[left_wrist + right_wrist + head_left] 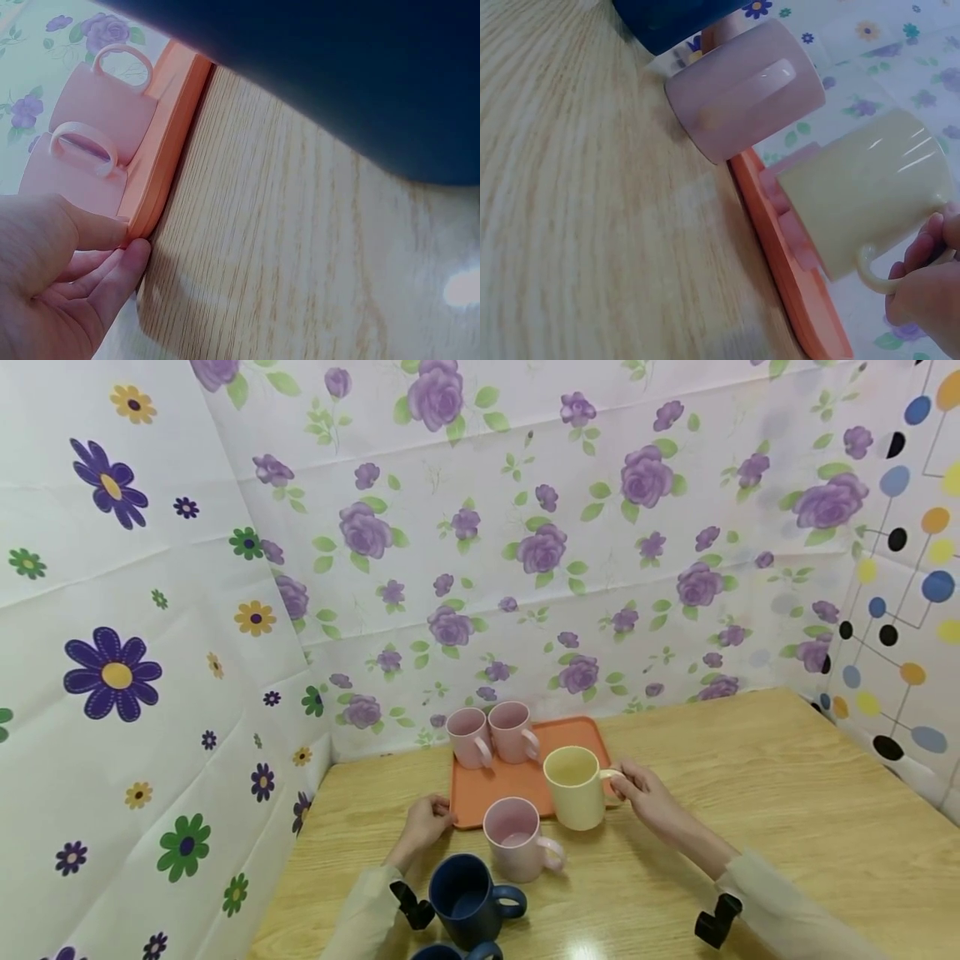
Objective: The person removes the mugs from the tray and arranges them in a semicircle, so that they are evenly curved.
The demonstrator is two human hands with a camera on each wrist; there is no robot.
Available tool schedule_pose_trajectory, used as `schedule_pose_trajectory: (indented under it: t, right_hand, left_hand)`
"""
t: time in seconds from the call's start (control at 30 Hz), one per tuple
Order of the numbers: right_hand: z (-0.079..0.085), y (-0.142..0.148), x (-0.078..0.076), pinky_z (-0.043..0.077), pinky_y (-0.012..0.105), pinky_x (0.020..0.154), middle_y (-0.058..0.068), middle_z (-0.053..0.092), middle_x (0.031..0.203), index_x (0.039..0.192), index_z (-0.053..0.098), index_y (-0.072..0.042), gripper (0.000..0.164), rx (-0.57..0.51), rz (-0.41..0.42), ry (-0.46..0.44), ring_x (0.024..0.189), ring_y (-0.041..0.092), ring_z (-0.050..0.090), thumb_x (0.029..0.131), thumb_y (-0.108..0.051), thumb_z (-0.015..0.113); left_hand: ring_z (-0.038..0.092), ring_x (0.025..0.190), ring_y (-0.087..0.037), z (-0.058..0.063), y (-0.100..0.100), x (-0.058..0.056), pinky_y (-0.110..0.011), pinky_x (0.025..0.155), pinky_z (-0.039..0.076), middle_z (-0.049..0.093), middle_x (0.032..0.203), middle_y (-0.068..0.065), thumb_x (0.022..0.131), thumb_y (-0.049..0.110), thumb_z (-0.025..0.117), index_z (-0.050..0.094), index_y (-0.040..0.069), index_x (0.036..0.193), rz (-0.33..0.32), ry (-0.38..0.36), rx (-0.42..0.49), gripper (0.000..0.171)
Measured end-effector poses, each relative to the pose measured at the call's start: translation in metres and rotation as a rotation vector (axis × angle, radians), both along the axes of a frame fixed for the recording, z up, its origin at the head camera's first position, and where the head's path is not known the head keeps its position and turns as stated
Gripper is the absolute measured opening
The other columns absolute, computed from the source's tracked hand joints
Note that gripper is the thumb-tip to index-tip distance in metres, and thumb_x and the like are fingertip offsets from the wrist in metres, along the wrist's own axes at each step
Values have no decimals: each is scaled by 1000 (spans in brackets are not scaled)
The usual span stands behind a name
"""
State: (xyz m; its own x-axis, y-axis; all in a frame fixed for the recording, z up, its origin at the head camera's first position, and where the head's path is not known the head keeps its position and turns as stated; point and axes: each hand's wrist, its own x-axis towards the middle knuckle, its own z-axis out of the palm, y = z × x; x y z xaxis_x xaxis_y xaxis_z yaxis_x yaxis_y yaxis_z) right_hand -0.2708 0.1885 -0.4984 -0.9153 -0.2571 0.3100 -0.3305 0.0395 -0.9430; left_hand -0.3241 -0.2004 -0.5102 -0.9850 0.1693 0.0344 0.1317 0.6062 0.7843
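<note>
My right hand [651, 800] grips the handle of a pale yellow mug [576, 795], which overlaps the front edge of an orange tray [504, 787] in the head view. In the right wrist view the yellow mug [870, 191] is held upright above the tray's rim [791, 281]. My left hand [424, 827] pinches the tray's front left corner between thumb and fingers, as the left wrist view shows. Two pink mugs [468, 739] stand side by side at the back of the tray. Another pink mug [517, 843] stands on the table just in front of it.
A dark blue mug [465, 906] stands beside my left forearm, with a second blue mug [438, 953] partly cut off at the bottom of the head view. Behind the wooden table [720, 760] hangs a flowered cloth [480, 568].
</note>
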Motion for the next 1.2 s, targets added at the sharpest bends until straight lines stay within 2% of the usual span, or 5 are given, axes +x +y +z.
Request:
schedule_pose_trajectory:
  t: [0.2, 0.47, 0.6, 0.93, 1.2]
  right_hand:
    - [-4, 5, 5, 31, 40, 67, 2, 39, 81, 95, 45, 2, 25, 14, 5, -9, 76, 15, 39, 104, -22, 42]
    - [-7, 9, 11, 31, 39, 66, 8, 39, 84, 99, 42, 10, 31, 4, 28, -5, 76, 22, 37, 104, -21, 41]
    - [-7, 9, 14, 34, 38, 68, 8, 40, 84, 102, 42, 13, 34, -10, 42, -25, 78, 20, 40, 104, -21, 42]
    - [-14, 11, 18, 35, 39, 69, 3, 41, 81, 98, 44, 12, 34, 24, 29, -31, 76, 12, 41, 104, -21, 44]
    - [-16, 12, 19, 32, 39, 69, 4, 41, 82, 96, 41, 11, 32, 28, 31, -26, 78, 16, 40, 104, -20, 42]
  left_hand:
    - [64, 73, -20, -1, 0, -2, -29, 62, 54, 66, 91, -19, 89, 1, 65, 60, -12, 112, 1, 5, -1, 26]
    - [65, 72, -21, 1, 1, 1, -29, 61, 56, 65, 91, -21, 88, -3, 64, 59, -14, 111, 12, 10, 25, 26]
    - [65, 71, -22, 0, 2, 2, -29, 60, 55, 66, 89, -21, 88, -3, 65, 60, -14, 110, 10, 23, 15, 26]
    - [64, 68, -19, -2, 2, -1, -26, 56, 53, 66, 86, -19, 87, -2, 66, 60, -14, 110, 16, 32, 1, 26]
    - [65, 69, -21, -2, 2, -1, -27, 58, 55, 66, 86, -21, 87, -3, 65, 59, -16, 109, 0, 37, 15, 26]
